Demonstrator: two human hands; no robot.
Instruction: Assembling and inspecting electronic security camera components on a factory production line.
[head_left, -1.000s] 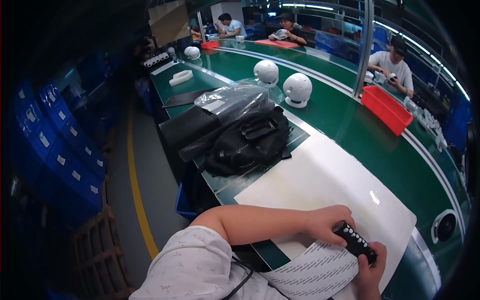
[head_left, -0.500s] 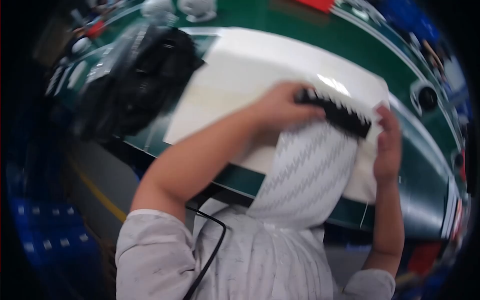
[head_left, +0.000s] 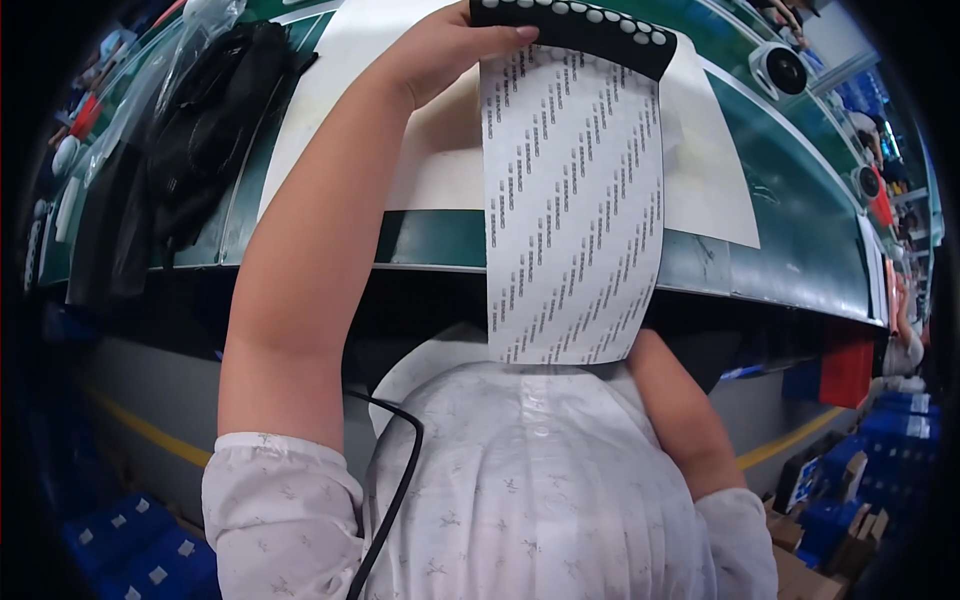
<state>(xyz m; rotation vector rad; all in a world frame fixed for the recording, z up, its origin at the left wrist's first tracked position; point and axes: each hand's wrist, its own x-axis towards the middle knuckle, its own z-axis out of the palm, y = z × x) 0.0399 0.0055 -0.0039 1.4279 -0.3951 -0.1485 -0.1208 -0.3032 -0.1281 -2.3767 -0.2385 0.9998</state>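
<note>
green workbench (head_left: 800, 250) runs across the top, w/ a big white sheet (head_left: 700, 170) lying on it. black bags (head_left: 200, 120) sit at the bench's left end. a long printed white strip (head_left: 572, 200) hangs off the bench's front edge, down to the person's shirt. black bar w/ white dots (head_left: 570, 22) tops the strip. left hand (head_left: 445, 50) pinches the bar's left end, thumb on its lower edge. right hand is hidden behind the strip, fingers can't tell.
</note>
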